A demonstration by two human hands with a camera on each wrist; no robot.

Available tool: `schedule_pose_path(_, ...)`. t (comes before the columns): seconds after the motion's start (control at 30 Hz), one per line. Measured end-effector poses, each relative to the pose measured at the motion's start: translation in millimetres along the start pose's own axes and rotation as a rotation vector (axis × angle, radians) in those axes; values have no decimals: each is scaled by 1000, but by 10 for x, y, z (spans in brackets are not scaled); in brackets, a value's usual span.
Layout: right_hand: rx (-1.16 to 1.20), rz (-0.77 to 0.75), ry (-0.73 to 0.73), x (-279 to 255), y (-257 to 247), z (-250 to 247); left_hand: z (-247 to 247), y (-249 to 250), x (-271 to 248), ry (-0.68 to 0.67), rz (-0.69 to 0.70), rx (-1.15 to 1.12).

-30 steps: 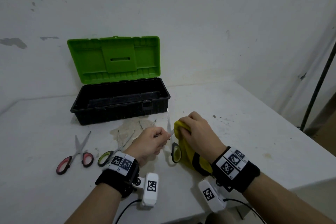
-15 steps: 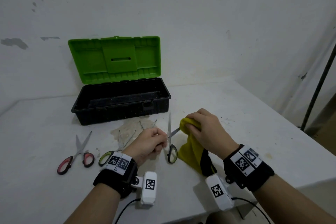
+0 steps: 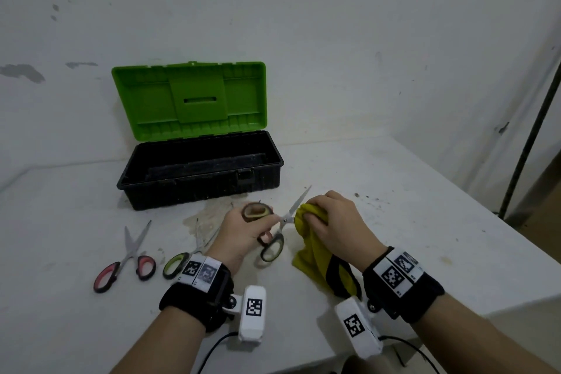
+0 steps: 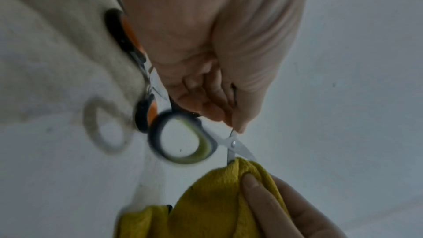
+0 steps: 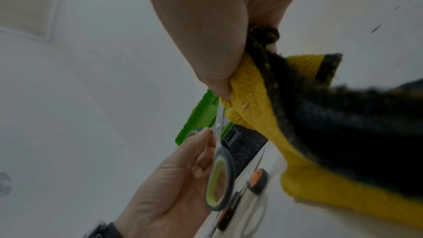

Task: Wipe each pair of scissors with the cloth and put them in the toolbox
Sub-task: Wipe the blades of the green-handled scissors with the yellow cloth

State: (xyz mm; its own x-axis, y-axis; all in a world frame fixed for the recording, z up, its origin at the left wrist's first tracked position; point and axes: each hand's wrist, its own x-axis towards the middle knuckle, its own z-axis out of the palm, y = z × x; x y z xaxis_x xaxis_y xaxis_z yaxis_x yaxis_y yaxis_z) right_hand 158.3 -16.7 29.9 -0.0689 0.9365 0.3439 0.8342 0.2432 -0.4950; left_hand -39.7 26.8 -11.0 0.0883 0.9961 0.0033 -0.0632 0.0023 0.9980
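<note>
My left hand grips a pair of green-handled scissors by the handles, just above the table, with the blades spread apart. One blade points up and to the right; the other runs into the yellow cloth. My right hand pinches that cloth around the blade near the pivot. The wrist views show the scissors and the cloth close up. The black toolbox stands behind with its green lid up. Nothing shows inside it.
Red-handled scissors lie on the table at the left. A second green-handled pair lies beside them, partly hidden by my left wrist. The table's front and right edges are near my forearms. A dark pole stands at the right.
The held scissors went from upright with blades together to spread apart and tilted right, with one handle loop now above my left knuckles. The cloth hand slid along the blade toward the pivot.
</note>
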Motion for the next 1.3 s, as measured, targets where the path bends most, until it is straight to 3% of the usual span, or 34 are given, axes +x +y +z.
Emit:
schedule_pose_path(0.07, 16, -2, 4, -7, -38, 12, 54, -1, -5, 65, -18, -85)
schedule_pose_path(0.23, 28, -26, -8, -30, -136, 35, 157, -17, -23, 71, -122, -204)
schedule_pose_path(0.47, 48, -103, 51, -130, -291, 62, 182, -20, -70, 191, -3, -100)
schedule_pose_path(0.63, 12, -160, 60, -116, -381, 112, 248, 83, -161, 183, 55, -99)
schedule_pose_path(0.77, -26, -221, 87, -108, -440, 155, 253, 128, -177, 172, 16, -167)
schedule_pose_path(0.93, -64, -281, 124, -100, -442, 255, 284, 99, -206, 128, 75, -27)
schedule_pose_path(1.13, -72, -180, 115, -22, -376, 218, 291, 71, -233, 119, 77, 0)
schedule_pose_path(1.3, -37, 16, 160, 145, -202, 14, 272, 54, -227, 120, 77, 11)
